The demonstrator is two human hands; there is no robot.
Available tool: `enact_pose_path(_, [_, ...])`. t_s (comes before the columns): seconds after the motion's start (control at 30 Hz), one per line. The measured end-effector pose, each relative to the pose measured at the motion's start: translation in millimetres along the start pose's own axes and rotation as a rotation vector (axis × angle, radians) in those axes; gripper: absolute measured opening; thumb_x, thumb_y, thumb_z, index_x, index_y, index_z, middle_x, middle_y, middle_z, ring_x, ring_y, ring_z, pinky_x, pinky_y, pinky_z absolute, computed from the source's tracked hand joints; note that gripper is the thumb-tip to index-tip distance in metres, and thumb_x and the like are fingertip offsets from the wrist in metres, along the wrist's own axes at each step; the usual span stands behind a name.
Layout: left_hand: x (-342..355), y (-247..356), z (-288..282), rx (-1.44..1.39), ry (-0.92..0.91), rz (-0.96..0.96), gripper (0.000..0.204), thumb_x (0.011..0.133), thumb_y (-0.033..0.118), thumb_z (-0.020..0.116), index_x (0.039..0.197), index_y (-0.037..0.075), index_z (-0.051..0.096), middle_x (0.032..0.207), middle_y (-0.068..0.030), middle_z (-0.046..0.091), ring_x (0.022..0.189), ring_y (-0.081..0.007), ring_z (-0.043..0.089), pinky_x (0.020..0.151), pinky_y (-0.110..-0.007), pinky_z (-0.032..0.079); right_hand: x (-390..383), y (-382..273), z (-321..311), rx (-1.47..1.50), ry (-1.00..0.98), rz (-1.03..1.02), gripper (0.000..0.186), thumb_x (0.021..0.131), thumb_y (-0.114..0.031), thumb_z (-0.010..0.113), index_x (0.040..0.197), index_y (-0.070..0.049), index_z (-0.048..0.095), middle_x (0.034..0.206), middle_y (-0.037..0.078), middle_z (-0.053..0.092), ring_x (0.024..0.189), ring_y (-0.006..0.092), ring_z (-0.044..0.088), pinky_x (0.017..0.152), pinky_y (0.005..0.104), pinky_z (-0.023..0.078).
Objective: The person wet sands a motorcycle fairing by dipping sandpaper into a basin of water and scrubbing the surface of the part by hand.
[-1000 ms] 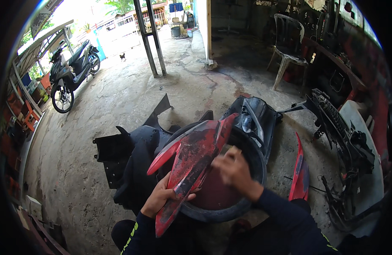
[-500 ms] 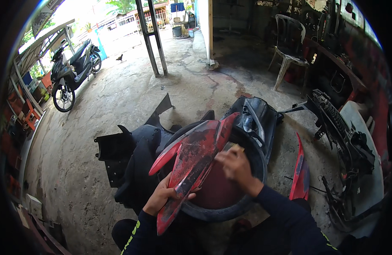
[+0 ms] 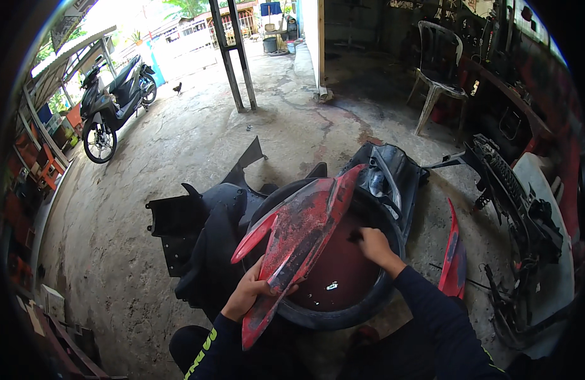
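My left hand (image 3: pixel 247 292) grips the lower end of a red motorcycle fairing panel (image 3: pixel 294 237), its paint scuffed and worn to dark patches. The panel slants over the left side of a round black tub (image 3: pixel 398 248) holding dark reddish water (image 3: pixel 330 269). Above the water at the tub's right side is my right hand (image 3: pixel 376 246), apart from the panel, its fingers closed on a small dark piece (image 3: pixel 355 236) that looks like sandpaper. Bright glints show on the water.
Black plastic body panels (image 3: pixel 207 221) lie left of the tub, and a dark grey panel (image 3: pixel 388 177) lies behind it. To the right are a narrow red panel (image 3: pixel 454 256) and a black motorcycle frame (image 3: pixel 514 196). A plastic chair (image 3: pixel 435 82), a metal post (image 3: pixel 234 60) and a parked scooter (image 3: pixel 115 104) stand farther off.
My right hand has moved from beside the panel's edge to the right, over the water. The left hand still holds the panel. The view has shifted slightly.
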State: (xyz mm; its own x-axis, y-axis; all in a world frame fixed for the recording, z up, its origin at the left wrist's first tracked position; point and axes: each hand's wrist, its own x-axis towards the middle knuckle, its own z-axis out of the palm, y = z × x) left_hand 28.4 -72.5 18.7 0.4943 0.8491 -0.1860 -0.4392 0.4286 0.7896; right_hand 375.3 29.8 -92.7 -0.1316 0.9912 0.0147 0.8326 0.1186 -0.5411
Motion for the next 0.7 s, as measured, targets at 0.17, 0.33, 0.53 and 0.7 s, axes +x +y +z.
enact_pose_path(0.17, [0,-4,-6,-0.094,-0.023,0.035,0.095,0.069,-0.013,0.055,0.159,0.001,0.027,0.149,-0.0235,0.052,0.134,-0.0405,0.058,0.114,-0.05,0.048,-12,27,55,-0.174,-0.171,0.065,0.023,0.089,-0.024,0.069,0.106,-0.013,0.08,0.101,0.02,0.076,0.098,0.0418,0.073,0.09,0.0516,0.057])
enact_pose_path(0.33, [1,-6,-6,-0.081,-0.01,0.058,0.094,0.07,-0.01,0.055,0.159,0.0,0.027,0.15,-0.0243,0.051,0.134,-0.0405,0.058,0.116,-0.052,0.046,-24,83,126,-0.006,-0.17,0.26,0.026,0.086,-0.027,0.073,0.103,-0.009,0.081,0.101,0.021,0.077,0.096,0.043,0.073,0.089,0.0486,0.059])
enact_pose_path(0.53, [4,-6,-1,-0.081,0.001,0.047,0.093,0.07,-0.011,0.052,0.158,-0.001,0.026,0.15,-0.0269,0.05,0.133,-0.0422,0.058,0.115,-0.051,0.047,12,29,62,0.377,-0.102,0.092,0.032,0.08,-0.016,0.071,0.109,-0.003,0.075,0.097,0.022,0.076,0.095,0.036,0.075,0.082,0.0454,0.059])
enact_pose_path(0.7, [2,-6,1,-0.06,0.026,0.045,0.096,0.067,-0.008,0.054,0.159,-0.001,0.026,0.15,-0.0266,0.05,0.135,-0.0432,0.057,0.115,-0.049,0.047,-34,-93,-39,-0.061,0.12,-0.25,0.081,0.078,-0.013,0.066,0.155,-0.01,0.041,0.075,0.022,0.069,0.07,0.0428,0.07,0.069,0.0536,0.057])
